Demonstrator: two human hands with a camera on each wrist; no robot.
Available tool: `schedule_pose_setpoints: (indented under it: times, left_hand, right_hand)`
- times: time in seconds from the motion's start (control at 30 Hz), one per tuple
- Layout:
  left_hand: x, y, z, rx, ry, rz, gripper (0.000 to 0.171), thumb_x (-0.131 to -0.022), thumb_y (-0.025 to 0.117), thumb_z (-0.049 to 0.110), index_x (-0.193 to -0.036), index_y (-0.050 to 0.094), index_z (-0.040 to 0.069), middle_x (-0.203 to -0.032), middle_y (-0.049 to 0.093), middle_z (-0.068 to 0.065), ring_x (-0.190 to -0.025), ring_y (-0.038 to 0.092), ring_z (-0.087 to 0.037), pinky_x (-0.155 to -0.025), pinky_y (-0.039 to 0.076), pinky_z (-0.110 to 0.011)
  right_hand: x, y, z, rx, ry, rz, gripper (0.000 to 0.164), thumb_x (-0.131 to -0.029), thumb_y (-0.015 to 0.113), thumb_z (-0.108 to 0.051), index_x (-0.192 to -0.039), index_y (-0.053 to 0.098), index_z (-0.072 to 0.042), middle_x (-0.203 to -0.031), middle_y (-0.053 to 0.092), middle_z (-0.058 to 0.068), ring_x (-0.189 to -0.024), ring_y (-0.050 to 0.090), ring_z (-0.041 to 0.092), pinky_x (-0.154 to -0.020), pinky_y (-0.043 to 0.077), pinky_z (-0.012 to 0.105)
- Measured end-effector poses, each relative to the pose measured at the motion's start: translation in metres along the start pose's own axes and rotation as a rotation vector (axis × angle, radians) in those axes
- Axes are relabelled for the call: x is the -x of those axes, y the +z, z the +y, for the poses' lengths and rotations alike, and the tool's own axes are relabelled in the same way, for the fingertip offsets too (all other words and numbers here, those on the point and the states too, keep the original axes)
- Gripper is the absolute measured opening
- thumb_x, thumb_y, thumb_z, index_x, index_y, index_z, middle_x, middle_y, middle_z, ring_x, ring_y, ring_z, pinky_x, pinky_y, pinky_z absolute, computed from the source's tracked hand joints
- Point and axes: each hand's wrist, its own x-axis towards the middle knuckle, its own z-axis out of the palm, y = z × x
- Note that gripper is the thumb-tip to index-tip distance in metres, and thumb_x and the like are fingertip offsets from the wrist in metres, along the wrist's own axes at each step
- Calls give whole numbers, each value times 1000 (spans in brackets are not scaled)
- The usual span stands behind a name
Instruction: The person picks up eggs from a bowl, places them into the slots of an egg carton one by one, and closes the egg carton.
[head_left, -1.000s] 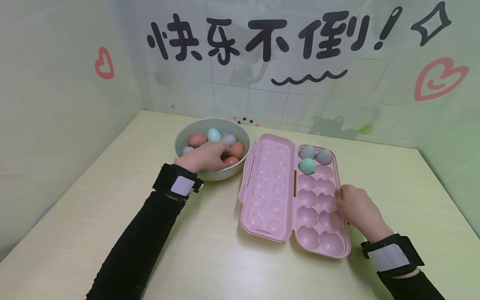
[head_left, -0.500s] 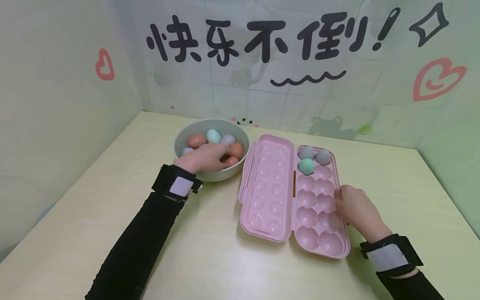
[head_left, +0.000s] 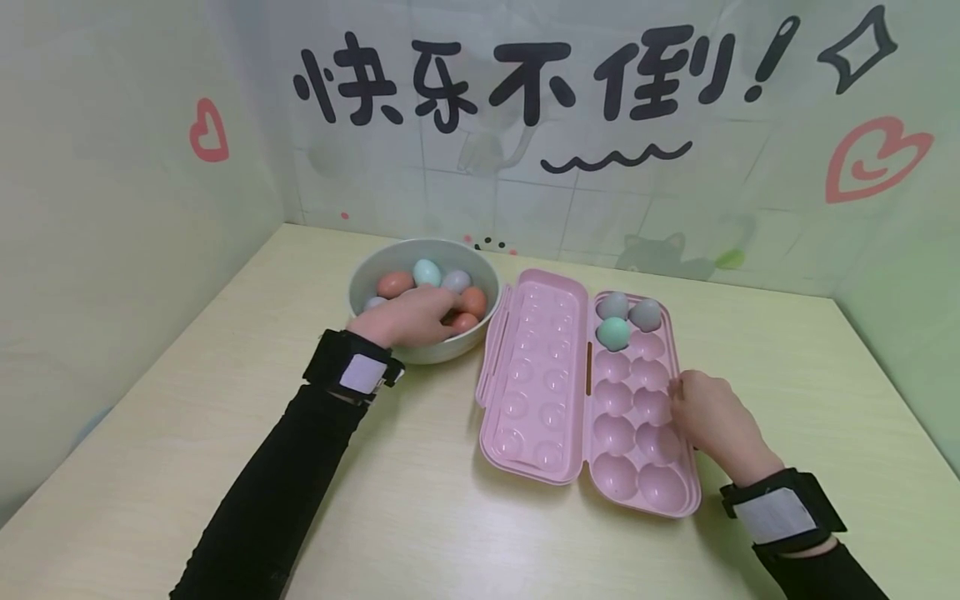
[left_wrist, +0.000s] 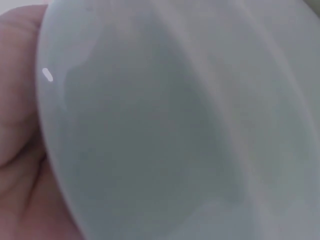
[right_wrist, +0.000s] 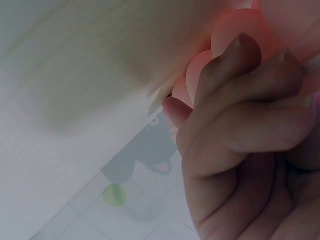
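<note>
In the head view, my left hand (head_left: 412, 317) reaches over the near rim into a pale grey-green bowl (head_left: 435, 353) of several eggs. Brown eggs (head_left: 473, 301) lie by its thumb side; its fingertips are hidden. The left wrist view is filled by the bowl's outer wall (left_wrist: 150, 125), the palm just inside the rim. My right hand (head_left: 716, 417) grips the right edge of a pink egg carton (head_left: 534, 375), fingers curled against its bumpy underside (right_wrist: 240, 35) in the right wrist view. Two grey eggs (head_left: 645, 315) and one green egg (head_left: 614, 333) sit in its far cups.
The carton's lid lies folded open to the left, its latch flap (head_left: 495, 342) close to the bowl. Light wooden table (head_left: 420, 517) spreads in front. A printed backdrop (head_left: 517, 192) closes off the back and both sides.
Both hands hold nearly the same place throughout, the left in the bowl and the right at the carton's edge. The whole view shifts very slightly.
</note>
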Motion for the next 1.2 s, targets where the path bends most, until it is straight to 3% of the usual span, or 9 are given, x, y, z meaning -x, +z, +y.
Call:
schedule_pose_setpoints:
  times: [0.13, 0.33, 0.47, 0.6, 0.77, 0.93, 1.2]
  left_hand:
    - [0, 1, -2, -16, 30, 22, 9, -100, 58, 17, -92, 60, 14, -80, 52, -2, -76, 51, -17, -74, 40, -29]
    - [0, -3, -6, -107, 98, 139, 20, -94, 65, 22, -79, 55, 13, -70, 44, 1, -65, 46, -16, -64, 38, -31]
    - [0, -8, -4, -58, 138, 180, 19, -91, 68, 21, -82, 55, 11, -72, 45, -1, -64, 45, -16, -61, 36, -31]
    - [-1, -12, -5, 36, 166, 238, 12, -87, 71, 15, -93, 63, 8, -80, 57, -1, -72, 52, -15, -65, 42, -30]
    - [-2, -14, -4, 65, 186, 336, 23, -84, 72, 13, -106, 67, 8, -93, 64, 0, -83, 57, -16, -73, 48, -30]
    - [-3, -17, 0, 79, 171, 419, 37, -87, 71, 17, -121, 65, 5, -103, 63, -2, -87, 56, -17, -73, 48, -30]
    - [-1, -17, 5, 112, 81, 496, 46, -93, 62, 27, -132, 56, 3, -122, 57, -10, -99, 52, -21, -79, 48, -32]
  right_hand:
    - [0, 0, 0, 3, 2, 2, 35, -104, 35, -11, -107, 54, 17, -71, 55, 13, -58, 58, 21, -48, 50, 34]
    - [0, 1, 0, 2, -4, 4, 34, -103, 35, -10, -106, 54, 18, -71, 55, 13, -58, 58, 21, -49, 50, 34]
    - [1, 0, -1, 2, 8, -4, 34, -104, 35, -11, -108, 53, 18, -72, 55, 13, -59, 58, 22, -49, 50, 34]
    - [1, -1, -2, 2, 19, -9, 34, -104, 35, -12, -109, 53, 18, -73, 55, 14, -59, 57, 22, -50, 50, 34]
    - [0, -1, -1, -1, 21, -12, 34, -104, 36, -11, -109, 53, 18, -72, 55, 13, -59, 57, 22, -50, 49, 34]
    - [0, -1, -1, -4, 18, -12, 34, -104, 36, -11, -109, 53, 18, -73, 55, 14, -60, 57, 22, -50, 50, 34]
    - [0, -1, 0, -13, 2, -11, 34, -104, 35, -11, -107, 53, 17, -72, 55, 13, -59, 58, 22, -49, 51, 34]
